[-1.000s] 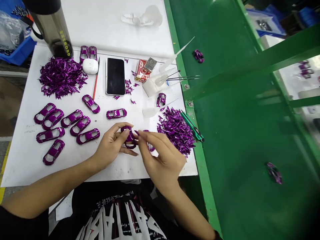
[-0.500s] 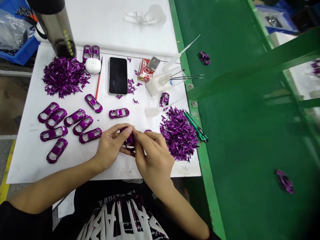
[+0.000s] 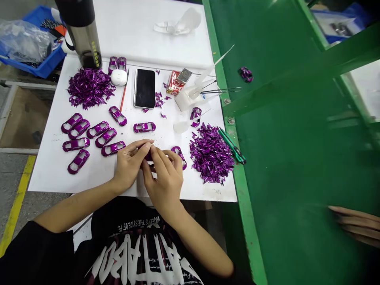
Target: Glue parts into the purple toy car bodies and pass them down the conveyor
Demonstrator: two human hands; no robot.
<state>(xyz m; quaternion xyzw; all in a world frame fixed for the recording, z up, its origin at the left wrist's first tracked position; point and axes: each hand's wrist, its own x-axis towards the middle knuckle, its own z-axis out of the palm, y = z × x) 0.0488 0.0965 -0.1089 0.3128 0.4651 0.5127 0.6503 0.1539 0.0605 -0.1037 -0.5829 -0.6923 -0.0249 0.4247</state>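
Note:
Between my two hands is a purple toy car shell (image 3: 149, 156), mostly covered by the fingers. My left hand (image 3: 129, 163) is closed round its left side, thumb on top. The fingers of my right hand (image 3: 165, 170) press together at its upper right; any small part between them is hidden. Right of my right hand lies another purple car shell (image 3: 179, 156) on the white table (image 3: 160, 190). Several more shells (image 3: 78, 161) lie at the left. A pile of small purple pieces (image 3: 211, 154) is at the right, and a second pile (image 3: 89, 88) at the back left.
A tall bottle (image 3: 84, 39), earbud case (image 3: 118, 77), phone (image 3: 144, 88), red box (image 3: 174, 84), glue bottle (image 3: 181, 126) and green cutter (image 3: 233, 146) stand or lie around. A green conveyor (image 3: 285, 158) carries a shell (image 3: 246, 74). Another person's hand (image 3: 359, 223) reaches over it.
The view has shifted. My right hand has moved left, closer to my left hand, uncovering the shell beside it. Another person's hand has appeared at the lower right, where a shell was on the conveyor.

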